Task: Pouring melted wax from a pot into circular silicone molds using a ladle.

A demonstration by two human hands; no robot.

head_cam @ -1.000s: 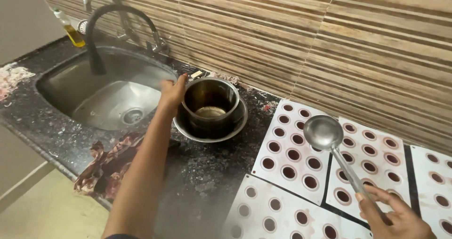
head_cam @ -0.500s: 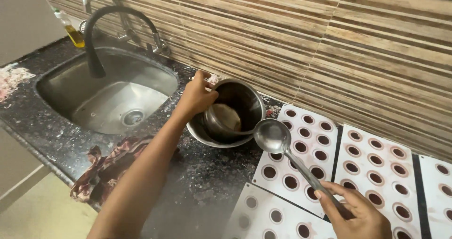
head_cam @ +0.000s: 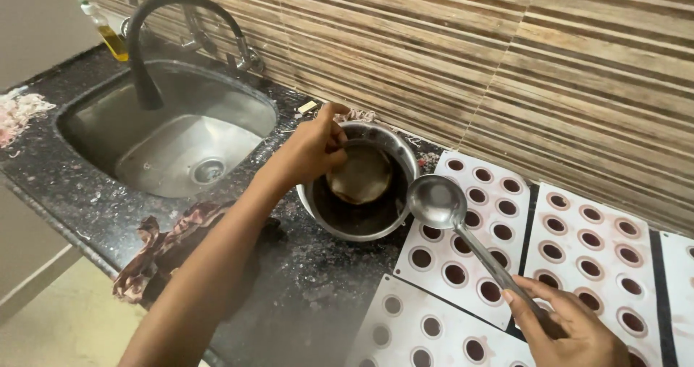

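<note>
My left hand (head_cam: 312, 149) grips the rim of a steel pot (head_cam: 359, 222) and tilts it toward me on the dark stone counter (head_cam: 289, 287). Inside the pot a pale brown mass and dark smears show. My right hand (head_cam: 567, 327) holds the long handle of a steel ladle (head_cam: 437, 201), whose empty bowl hovers at the pot's right rim. White mould trays (head_cam: 477, 237) with round cavities, many filled with dark brown, lie under the ladle.
A steel sink (head_cam: 170, 132) with a black curved tap (head_cam: 144, 56) lies to the left. A stained cloth (head_cam: 170, 248) sits on the counter near its front edge. An oil bottle (head_cam: 108, 31) stands behind the sink. A striped tiled wall (head_cam: 470, 56) backs the counter.
The pot has gone from upright to tilted toward me under my left hand. The ladle has moved left from above the trays to the pot's rim.
</note>
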